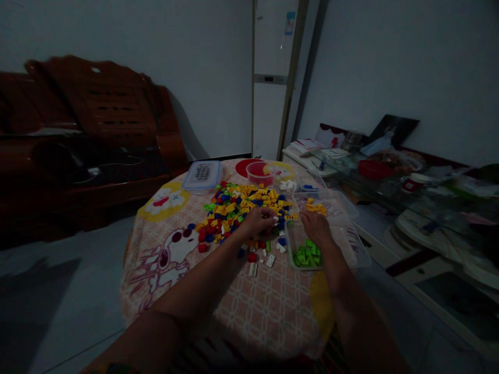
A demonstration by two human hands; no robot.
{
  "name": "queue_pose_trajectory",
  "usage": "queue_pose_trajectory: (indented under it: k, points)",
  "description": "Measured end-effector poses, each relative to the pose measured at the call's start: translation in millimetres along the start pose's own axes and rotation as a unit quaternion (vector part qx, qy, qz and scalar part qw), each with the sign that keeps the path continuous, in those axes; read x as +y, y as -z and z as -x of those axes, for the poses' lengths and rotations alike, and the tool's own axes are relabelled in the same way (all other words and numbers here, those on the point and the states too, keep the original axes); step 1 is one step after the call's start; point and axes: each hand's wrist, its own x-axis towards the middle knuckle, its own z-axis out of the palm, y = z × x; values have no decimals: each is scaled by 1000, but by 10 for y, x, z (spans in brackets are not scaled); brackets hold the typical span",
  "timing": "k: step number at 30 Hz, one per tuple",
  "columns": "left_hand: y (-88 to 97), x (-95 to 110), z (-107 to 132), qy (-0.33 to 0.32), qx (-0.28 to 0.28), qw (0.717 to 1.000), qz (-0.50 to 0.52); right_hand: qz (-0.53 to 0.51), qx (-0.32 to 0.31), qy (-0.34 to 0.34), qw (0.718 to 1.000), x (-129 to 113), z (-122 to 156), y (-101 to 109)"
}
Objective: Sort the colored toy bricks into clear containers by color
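A white toy brick (275, 220) was pinched by the left hand (258, 221); whether anything was gripped by the right hand (316, 227), over the plastic container (307, 268), could not be told.

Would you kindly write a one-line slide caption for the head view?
Left hand at a mixed pile of coloured toy bricks, right hand near a clear container holding green bricks.

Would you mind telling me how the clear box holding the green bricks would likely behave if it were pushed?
The clear box looks low and broad, so it would probably slide rather than tip. The green bricks lie in a loose heap, so they may shift inside.
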Motion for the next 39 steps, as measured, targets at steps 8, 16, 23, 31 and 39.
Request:
queue_pose_trajectory:
  k: [8, 16, 23, 31, 39]
  points:
    - [-13, 315, -803, 4, 87, 984, 157, -9, 1, 9, 1000, 14, -9, -2]
    - [30, 413, -913, -33, 126, 971, 199, -12, -1, 10, 1000, -2, -5, 13]
    - [-32, 108, -110, -74, -12, 994, -80, 3, -16, -8, 1000, -8, -8, 32]
    - [-270, 177, 367, -79, -152, 923, -344, -12, -11, -5, 1000, 39, -19, -7]
    - [-279, 135, 356, -90, -110, 943, -302, -18, -2, 0, 1000, 42, -18, -13]
